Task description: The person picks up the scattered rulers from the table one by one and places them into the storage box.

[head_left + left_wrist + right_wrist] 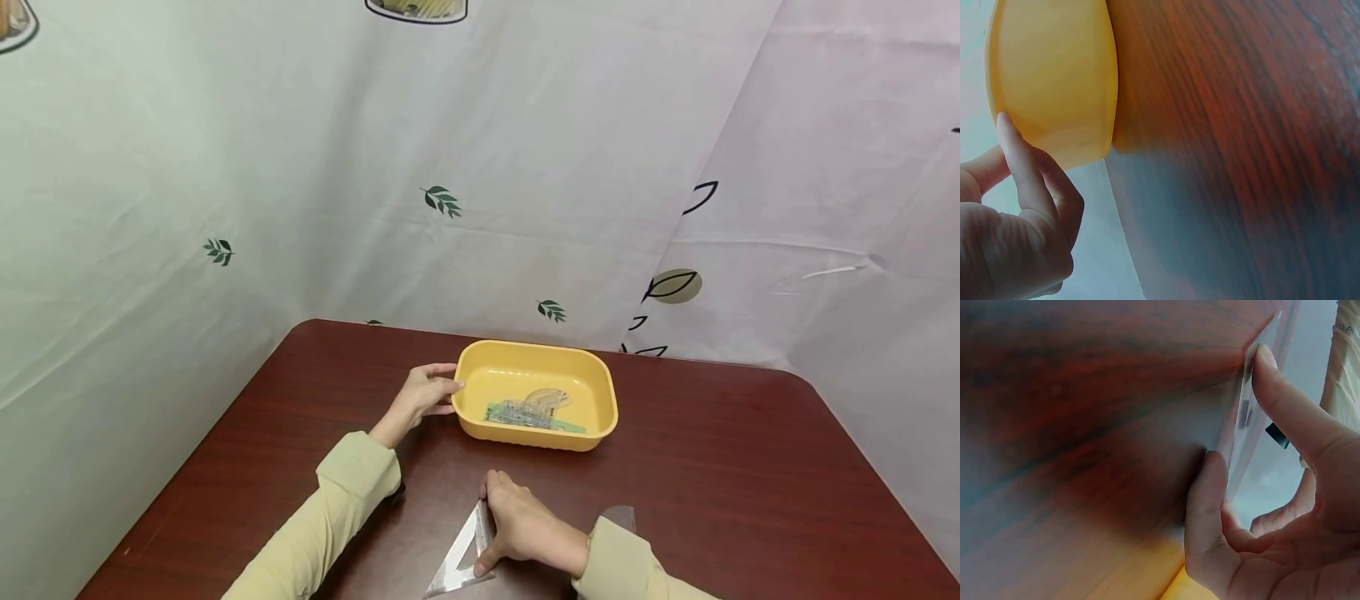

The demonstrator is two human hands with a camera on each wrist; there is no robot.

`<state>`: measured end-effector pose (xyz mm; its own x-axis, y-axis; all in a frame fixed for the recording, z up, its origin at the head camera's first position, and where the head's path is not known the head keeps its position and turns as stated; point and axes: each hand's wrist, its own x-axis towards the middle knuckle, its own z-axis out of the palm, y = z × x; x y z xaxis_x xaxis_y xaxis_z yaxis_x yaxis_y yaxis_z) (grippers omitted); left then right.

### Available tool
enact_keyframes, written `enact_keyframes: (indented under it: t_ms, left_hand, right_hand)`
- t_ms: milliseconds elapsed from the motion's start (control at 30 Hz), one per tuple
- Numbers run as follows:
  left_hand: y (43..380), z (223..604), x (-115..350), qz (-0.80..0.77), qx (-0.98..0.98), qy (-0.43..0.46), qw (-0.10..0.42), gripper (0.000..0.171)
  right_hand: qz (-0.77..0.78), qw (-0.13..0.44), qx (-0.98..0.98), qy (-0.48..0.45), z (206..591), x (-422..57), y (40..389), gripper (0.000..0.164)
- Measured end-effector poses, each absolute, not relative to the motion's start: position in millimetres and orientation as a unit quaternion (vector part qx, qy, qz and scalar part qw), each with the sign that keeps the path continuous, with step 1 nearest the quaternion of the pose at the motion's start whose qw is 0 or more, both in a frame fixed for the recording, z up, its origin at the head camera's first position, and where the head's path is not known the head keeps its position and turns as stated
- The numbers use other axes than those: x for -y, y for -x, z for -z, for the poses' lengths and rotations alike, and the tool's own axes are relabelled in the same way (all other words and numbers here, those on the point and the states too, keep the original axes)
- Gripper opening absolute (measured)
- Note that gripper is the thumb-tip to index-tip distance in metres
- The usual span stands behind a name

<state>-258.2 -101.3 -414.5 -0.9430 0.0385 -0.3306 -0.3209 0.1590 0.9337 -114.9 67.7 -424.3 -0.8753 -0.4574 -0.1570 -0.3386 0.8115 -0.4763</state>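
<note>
My left hand [420, 396] grips the left end of a yellow plastic basin [536, 352], thumb at the rim and fingers against the outer side. In the left wrist view the basin [1054, 69] fills the upper left, above the hand [1029, 219]. My right hand [525, 521] holds a clear triangular set square [450, 575] by its edges, between thumb and fingers, close to the tabletop. From the right wrist, the set square [1244, 412] shows nearly edge-on beside the hand [1285, 519]. Inside the basin lie clear plastic pieces [525, 412] and something green.
A grey translucent piece with a curved edge [621, 517] lies on the table, partly hidden behind my right sleeve. The dark red wooden table [750, 467] backs onto a pale hanging cloth [525, 167] with leaf prints.
</note>
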Motion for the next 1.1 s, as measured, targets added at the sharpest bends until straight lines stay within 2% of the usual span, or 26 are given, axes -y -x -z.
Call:
enact_keyframes:
  t_ms: [200, 633, 933, 1100]
  left_hand:
    - [258.1, 414.2, 101.3, -0.641, -0.749, 0.093, 0.139, 0.043]
    - [256.8, 414.1, 101.7, -0.633, -0.757, 0.09, 0.135, 0.044]
    - [257.9, 415.5, 101.4, -0.631, -0.758, 0.089, 0.138, 0.044]
    - [257.7, 415.2, 101.1, -0.633, -0.756, 0.095, 0.138, 0.044]
  right_hand:
    - [0.262, 0.149, -0.932, 0.202, 423.3, -67.2, 113.8, 0.078]
    - [0.375, 0.189, -0.88, 0.222, 422.9, -73.2, 121.1, 0.073]
    - [0.479, 0.243, -0.816, 0.214, 427.8, -79.8, 129.0, 0.055]
    - [0.521, 0.282, -0.783, 0.191, 430.2, -82.2, 132.3, 0.051]
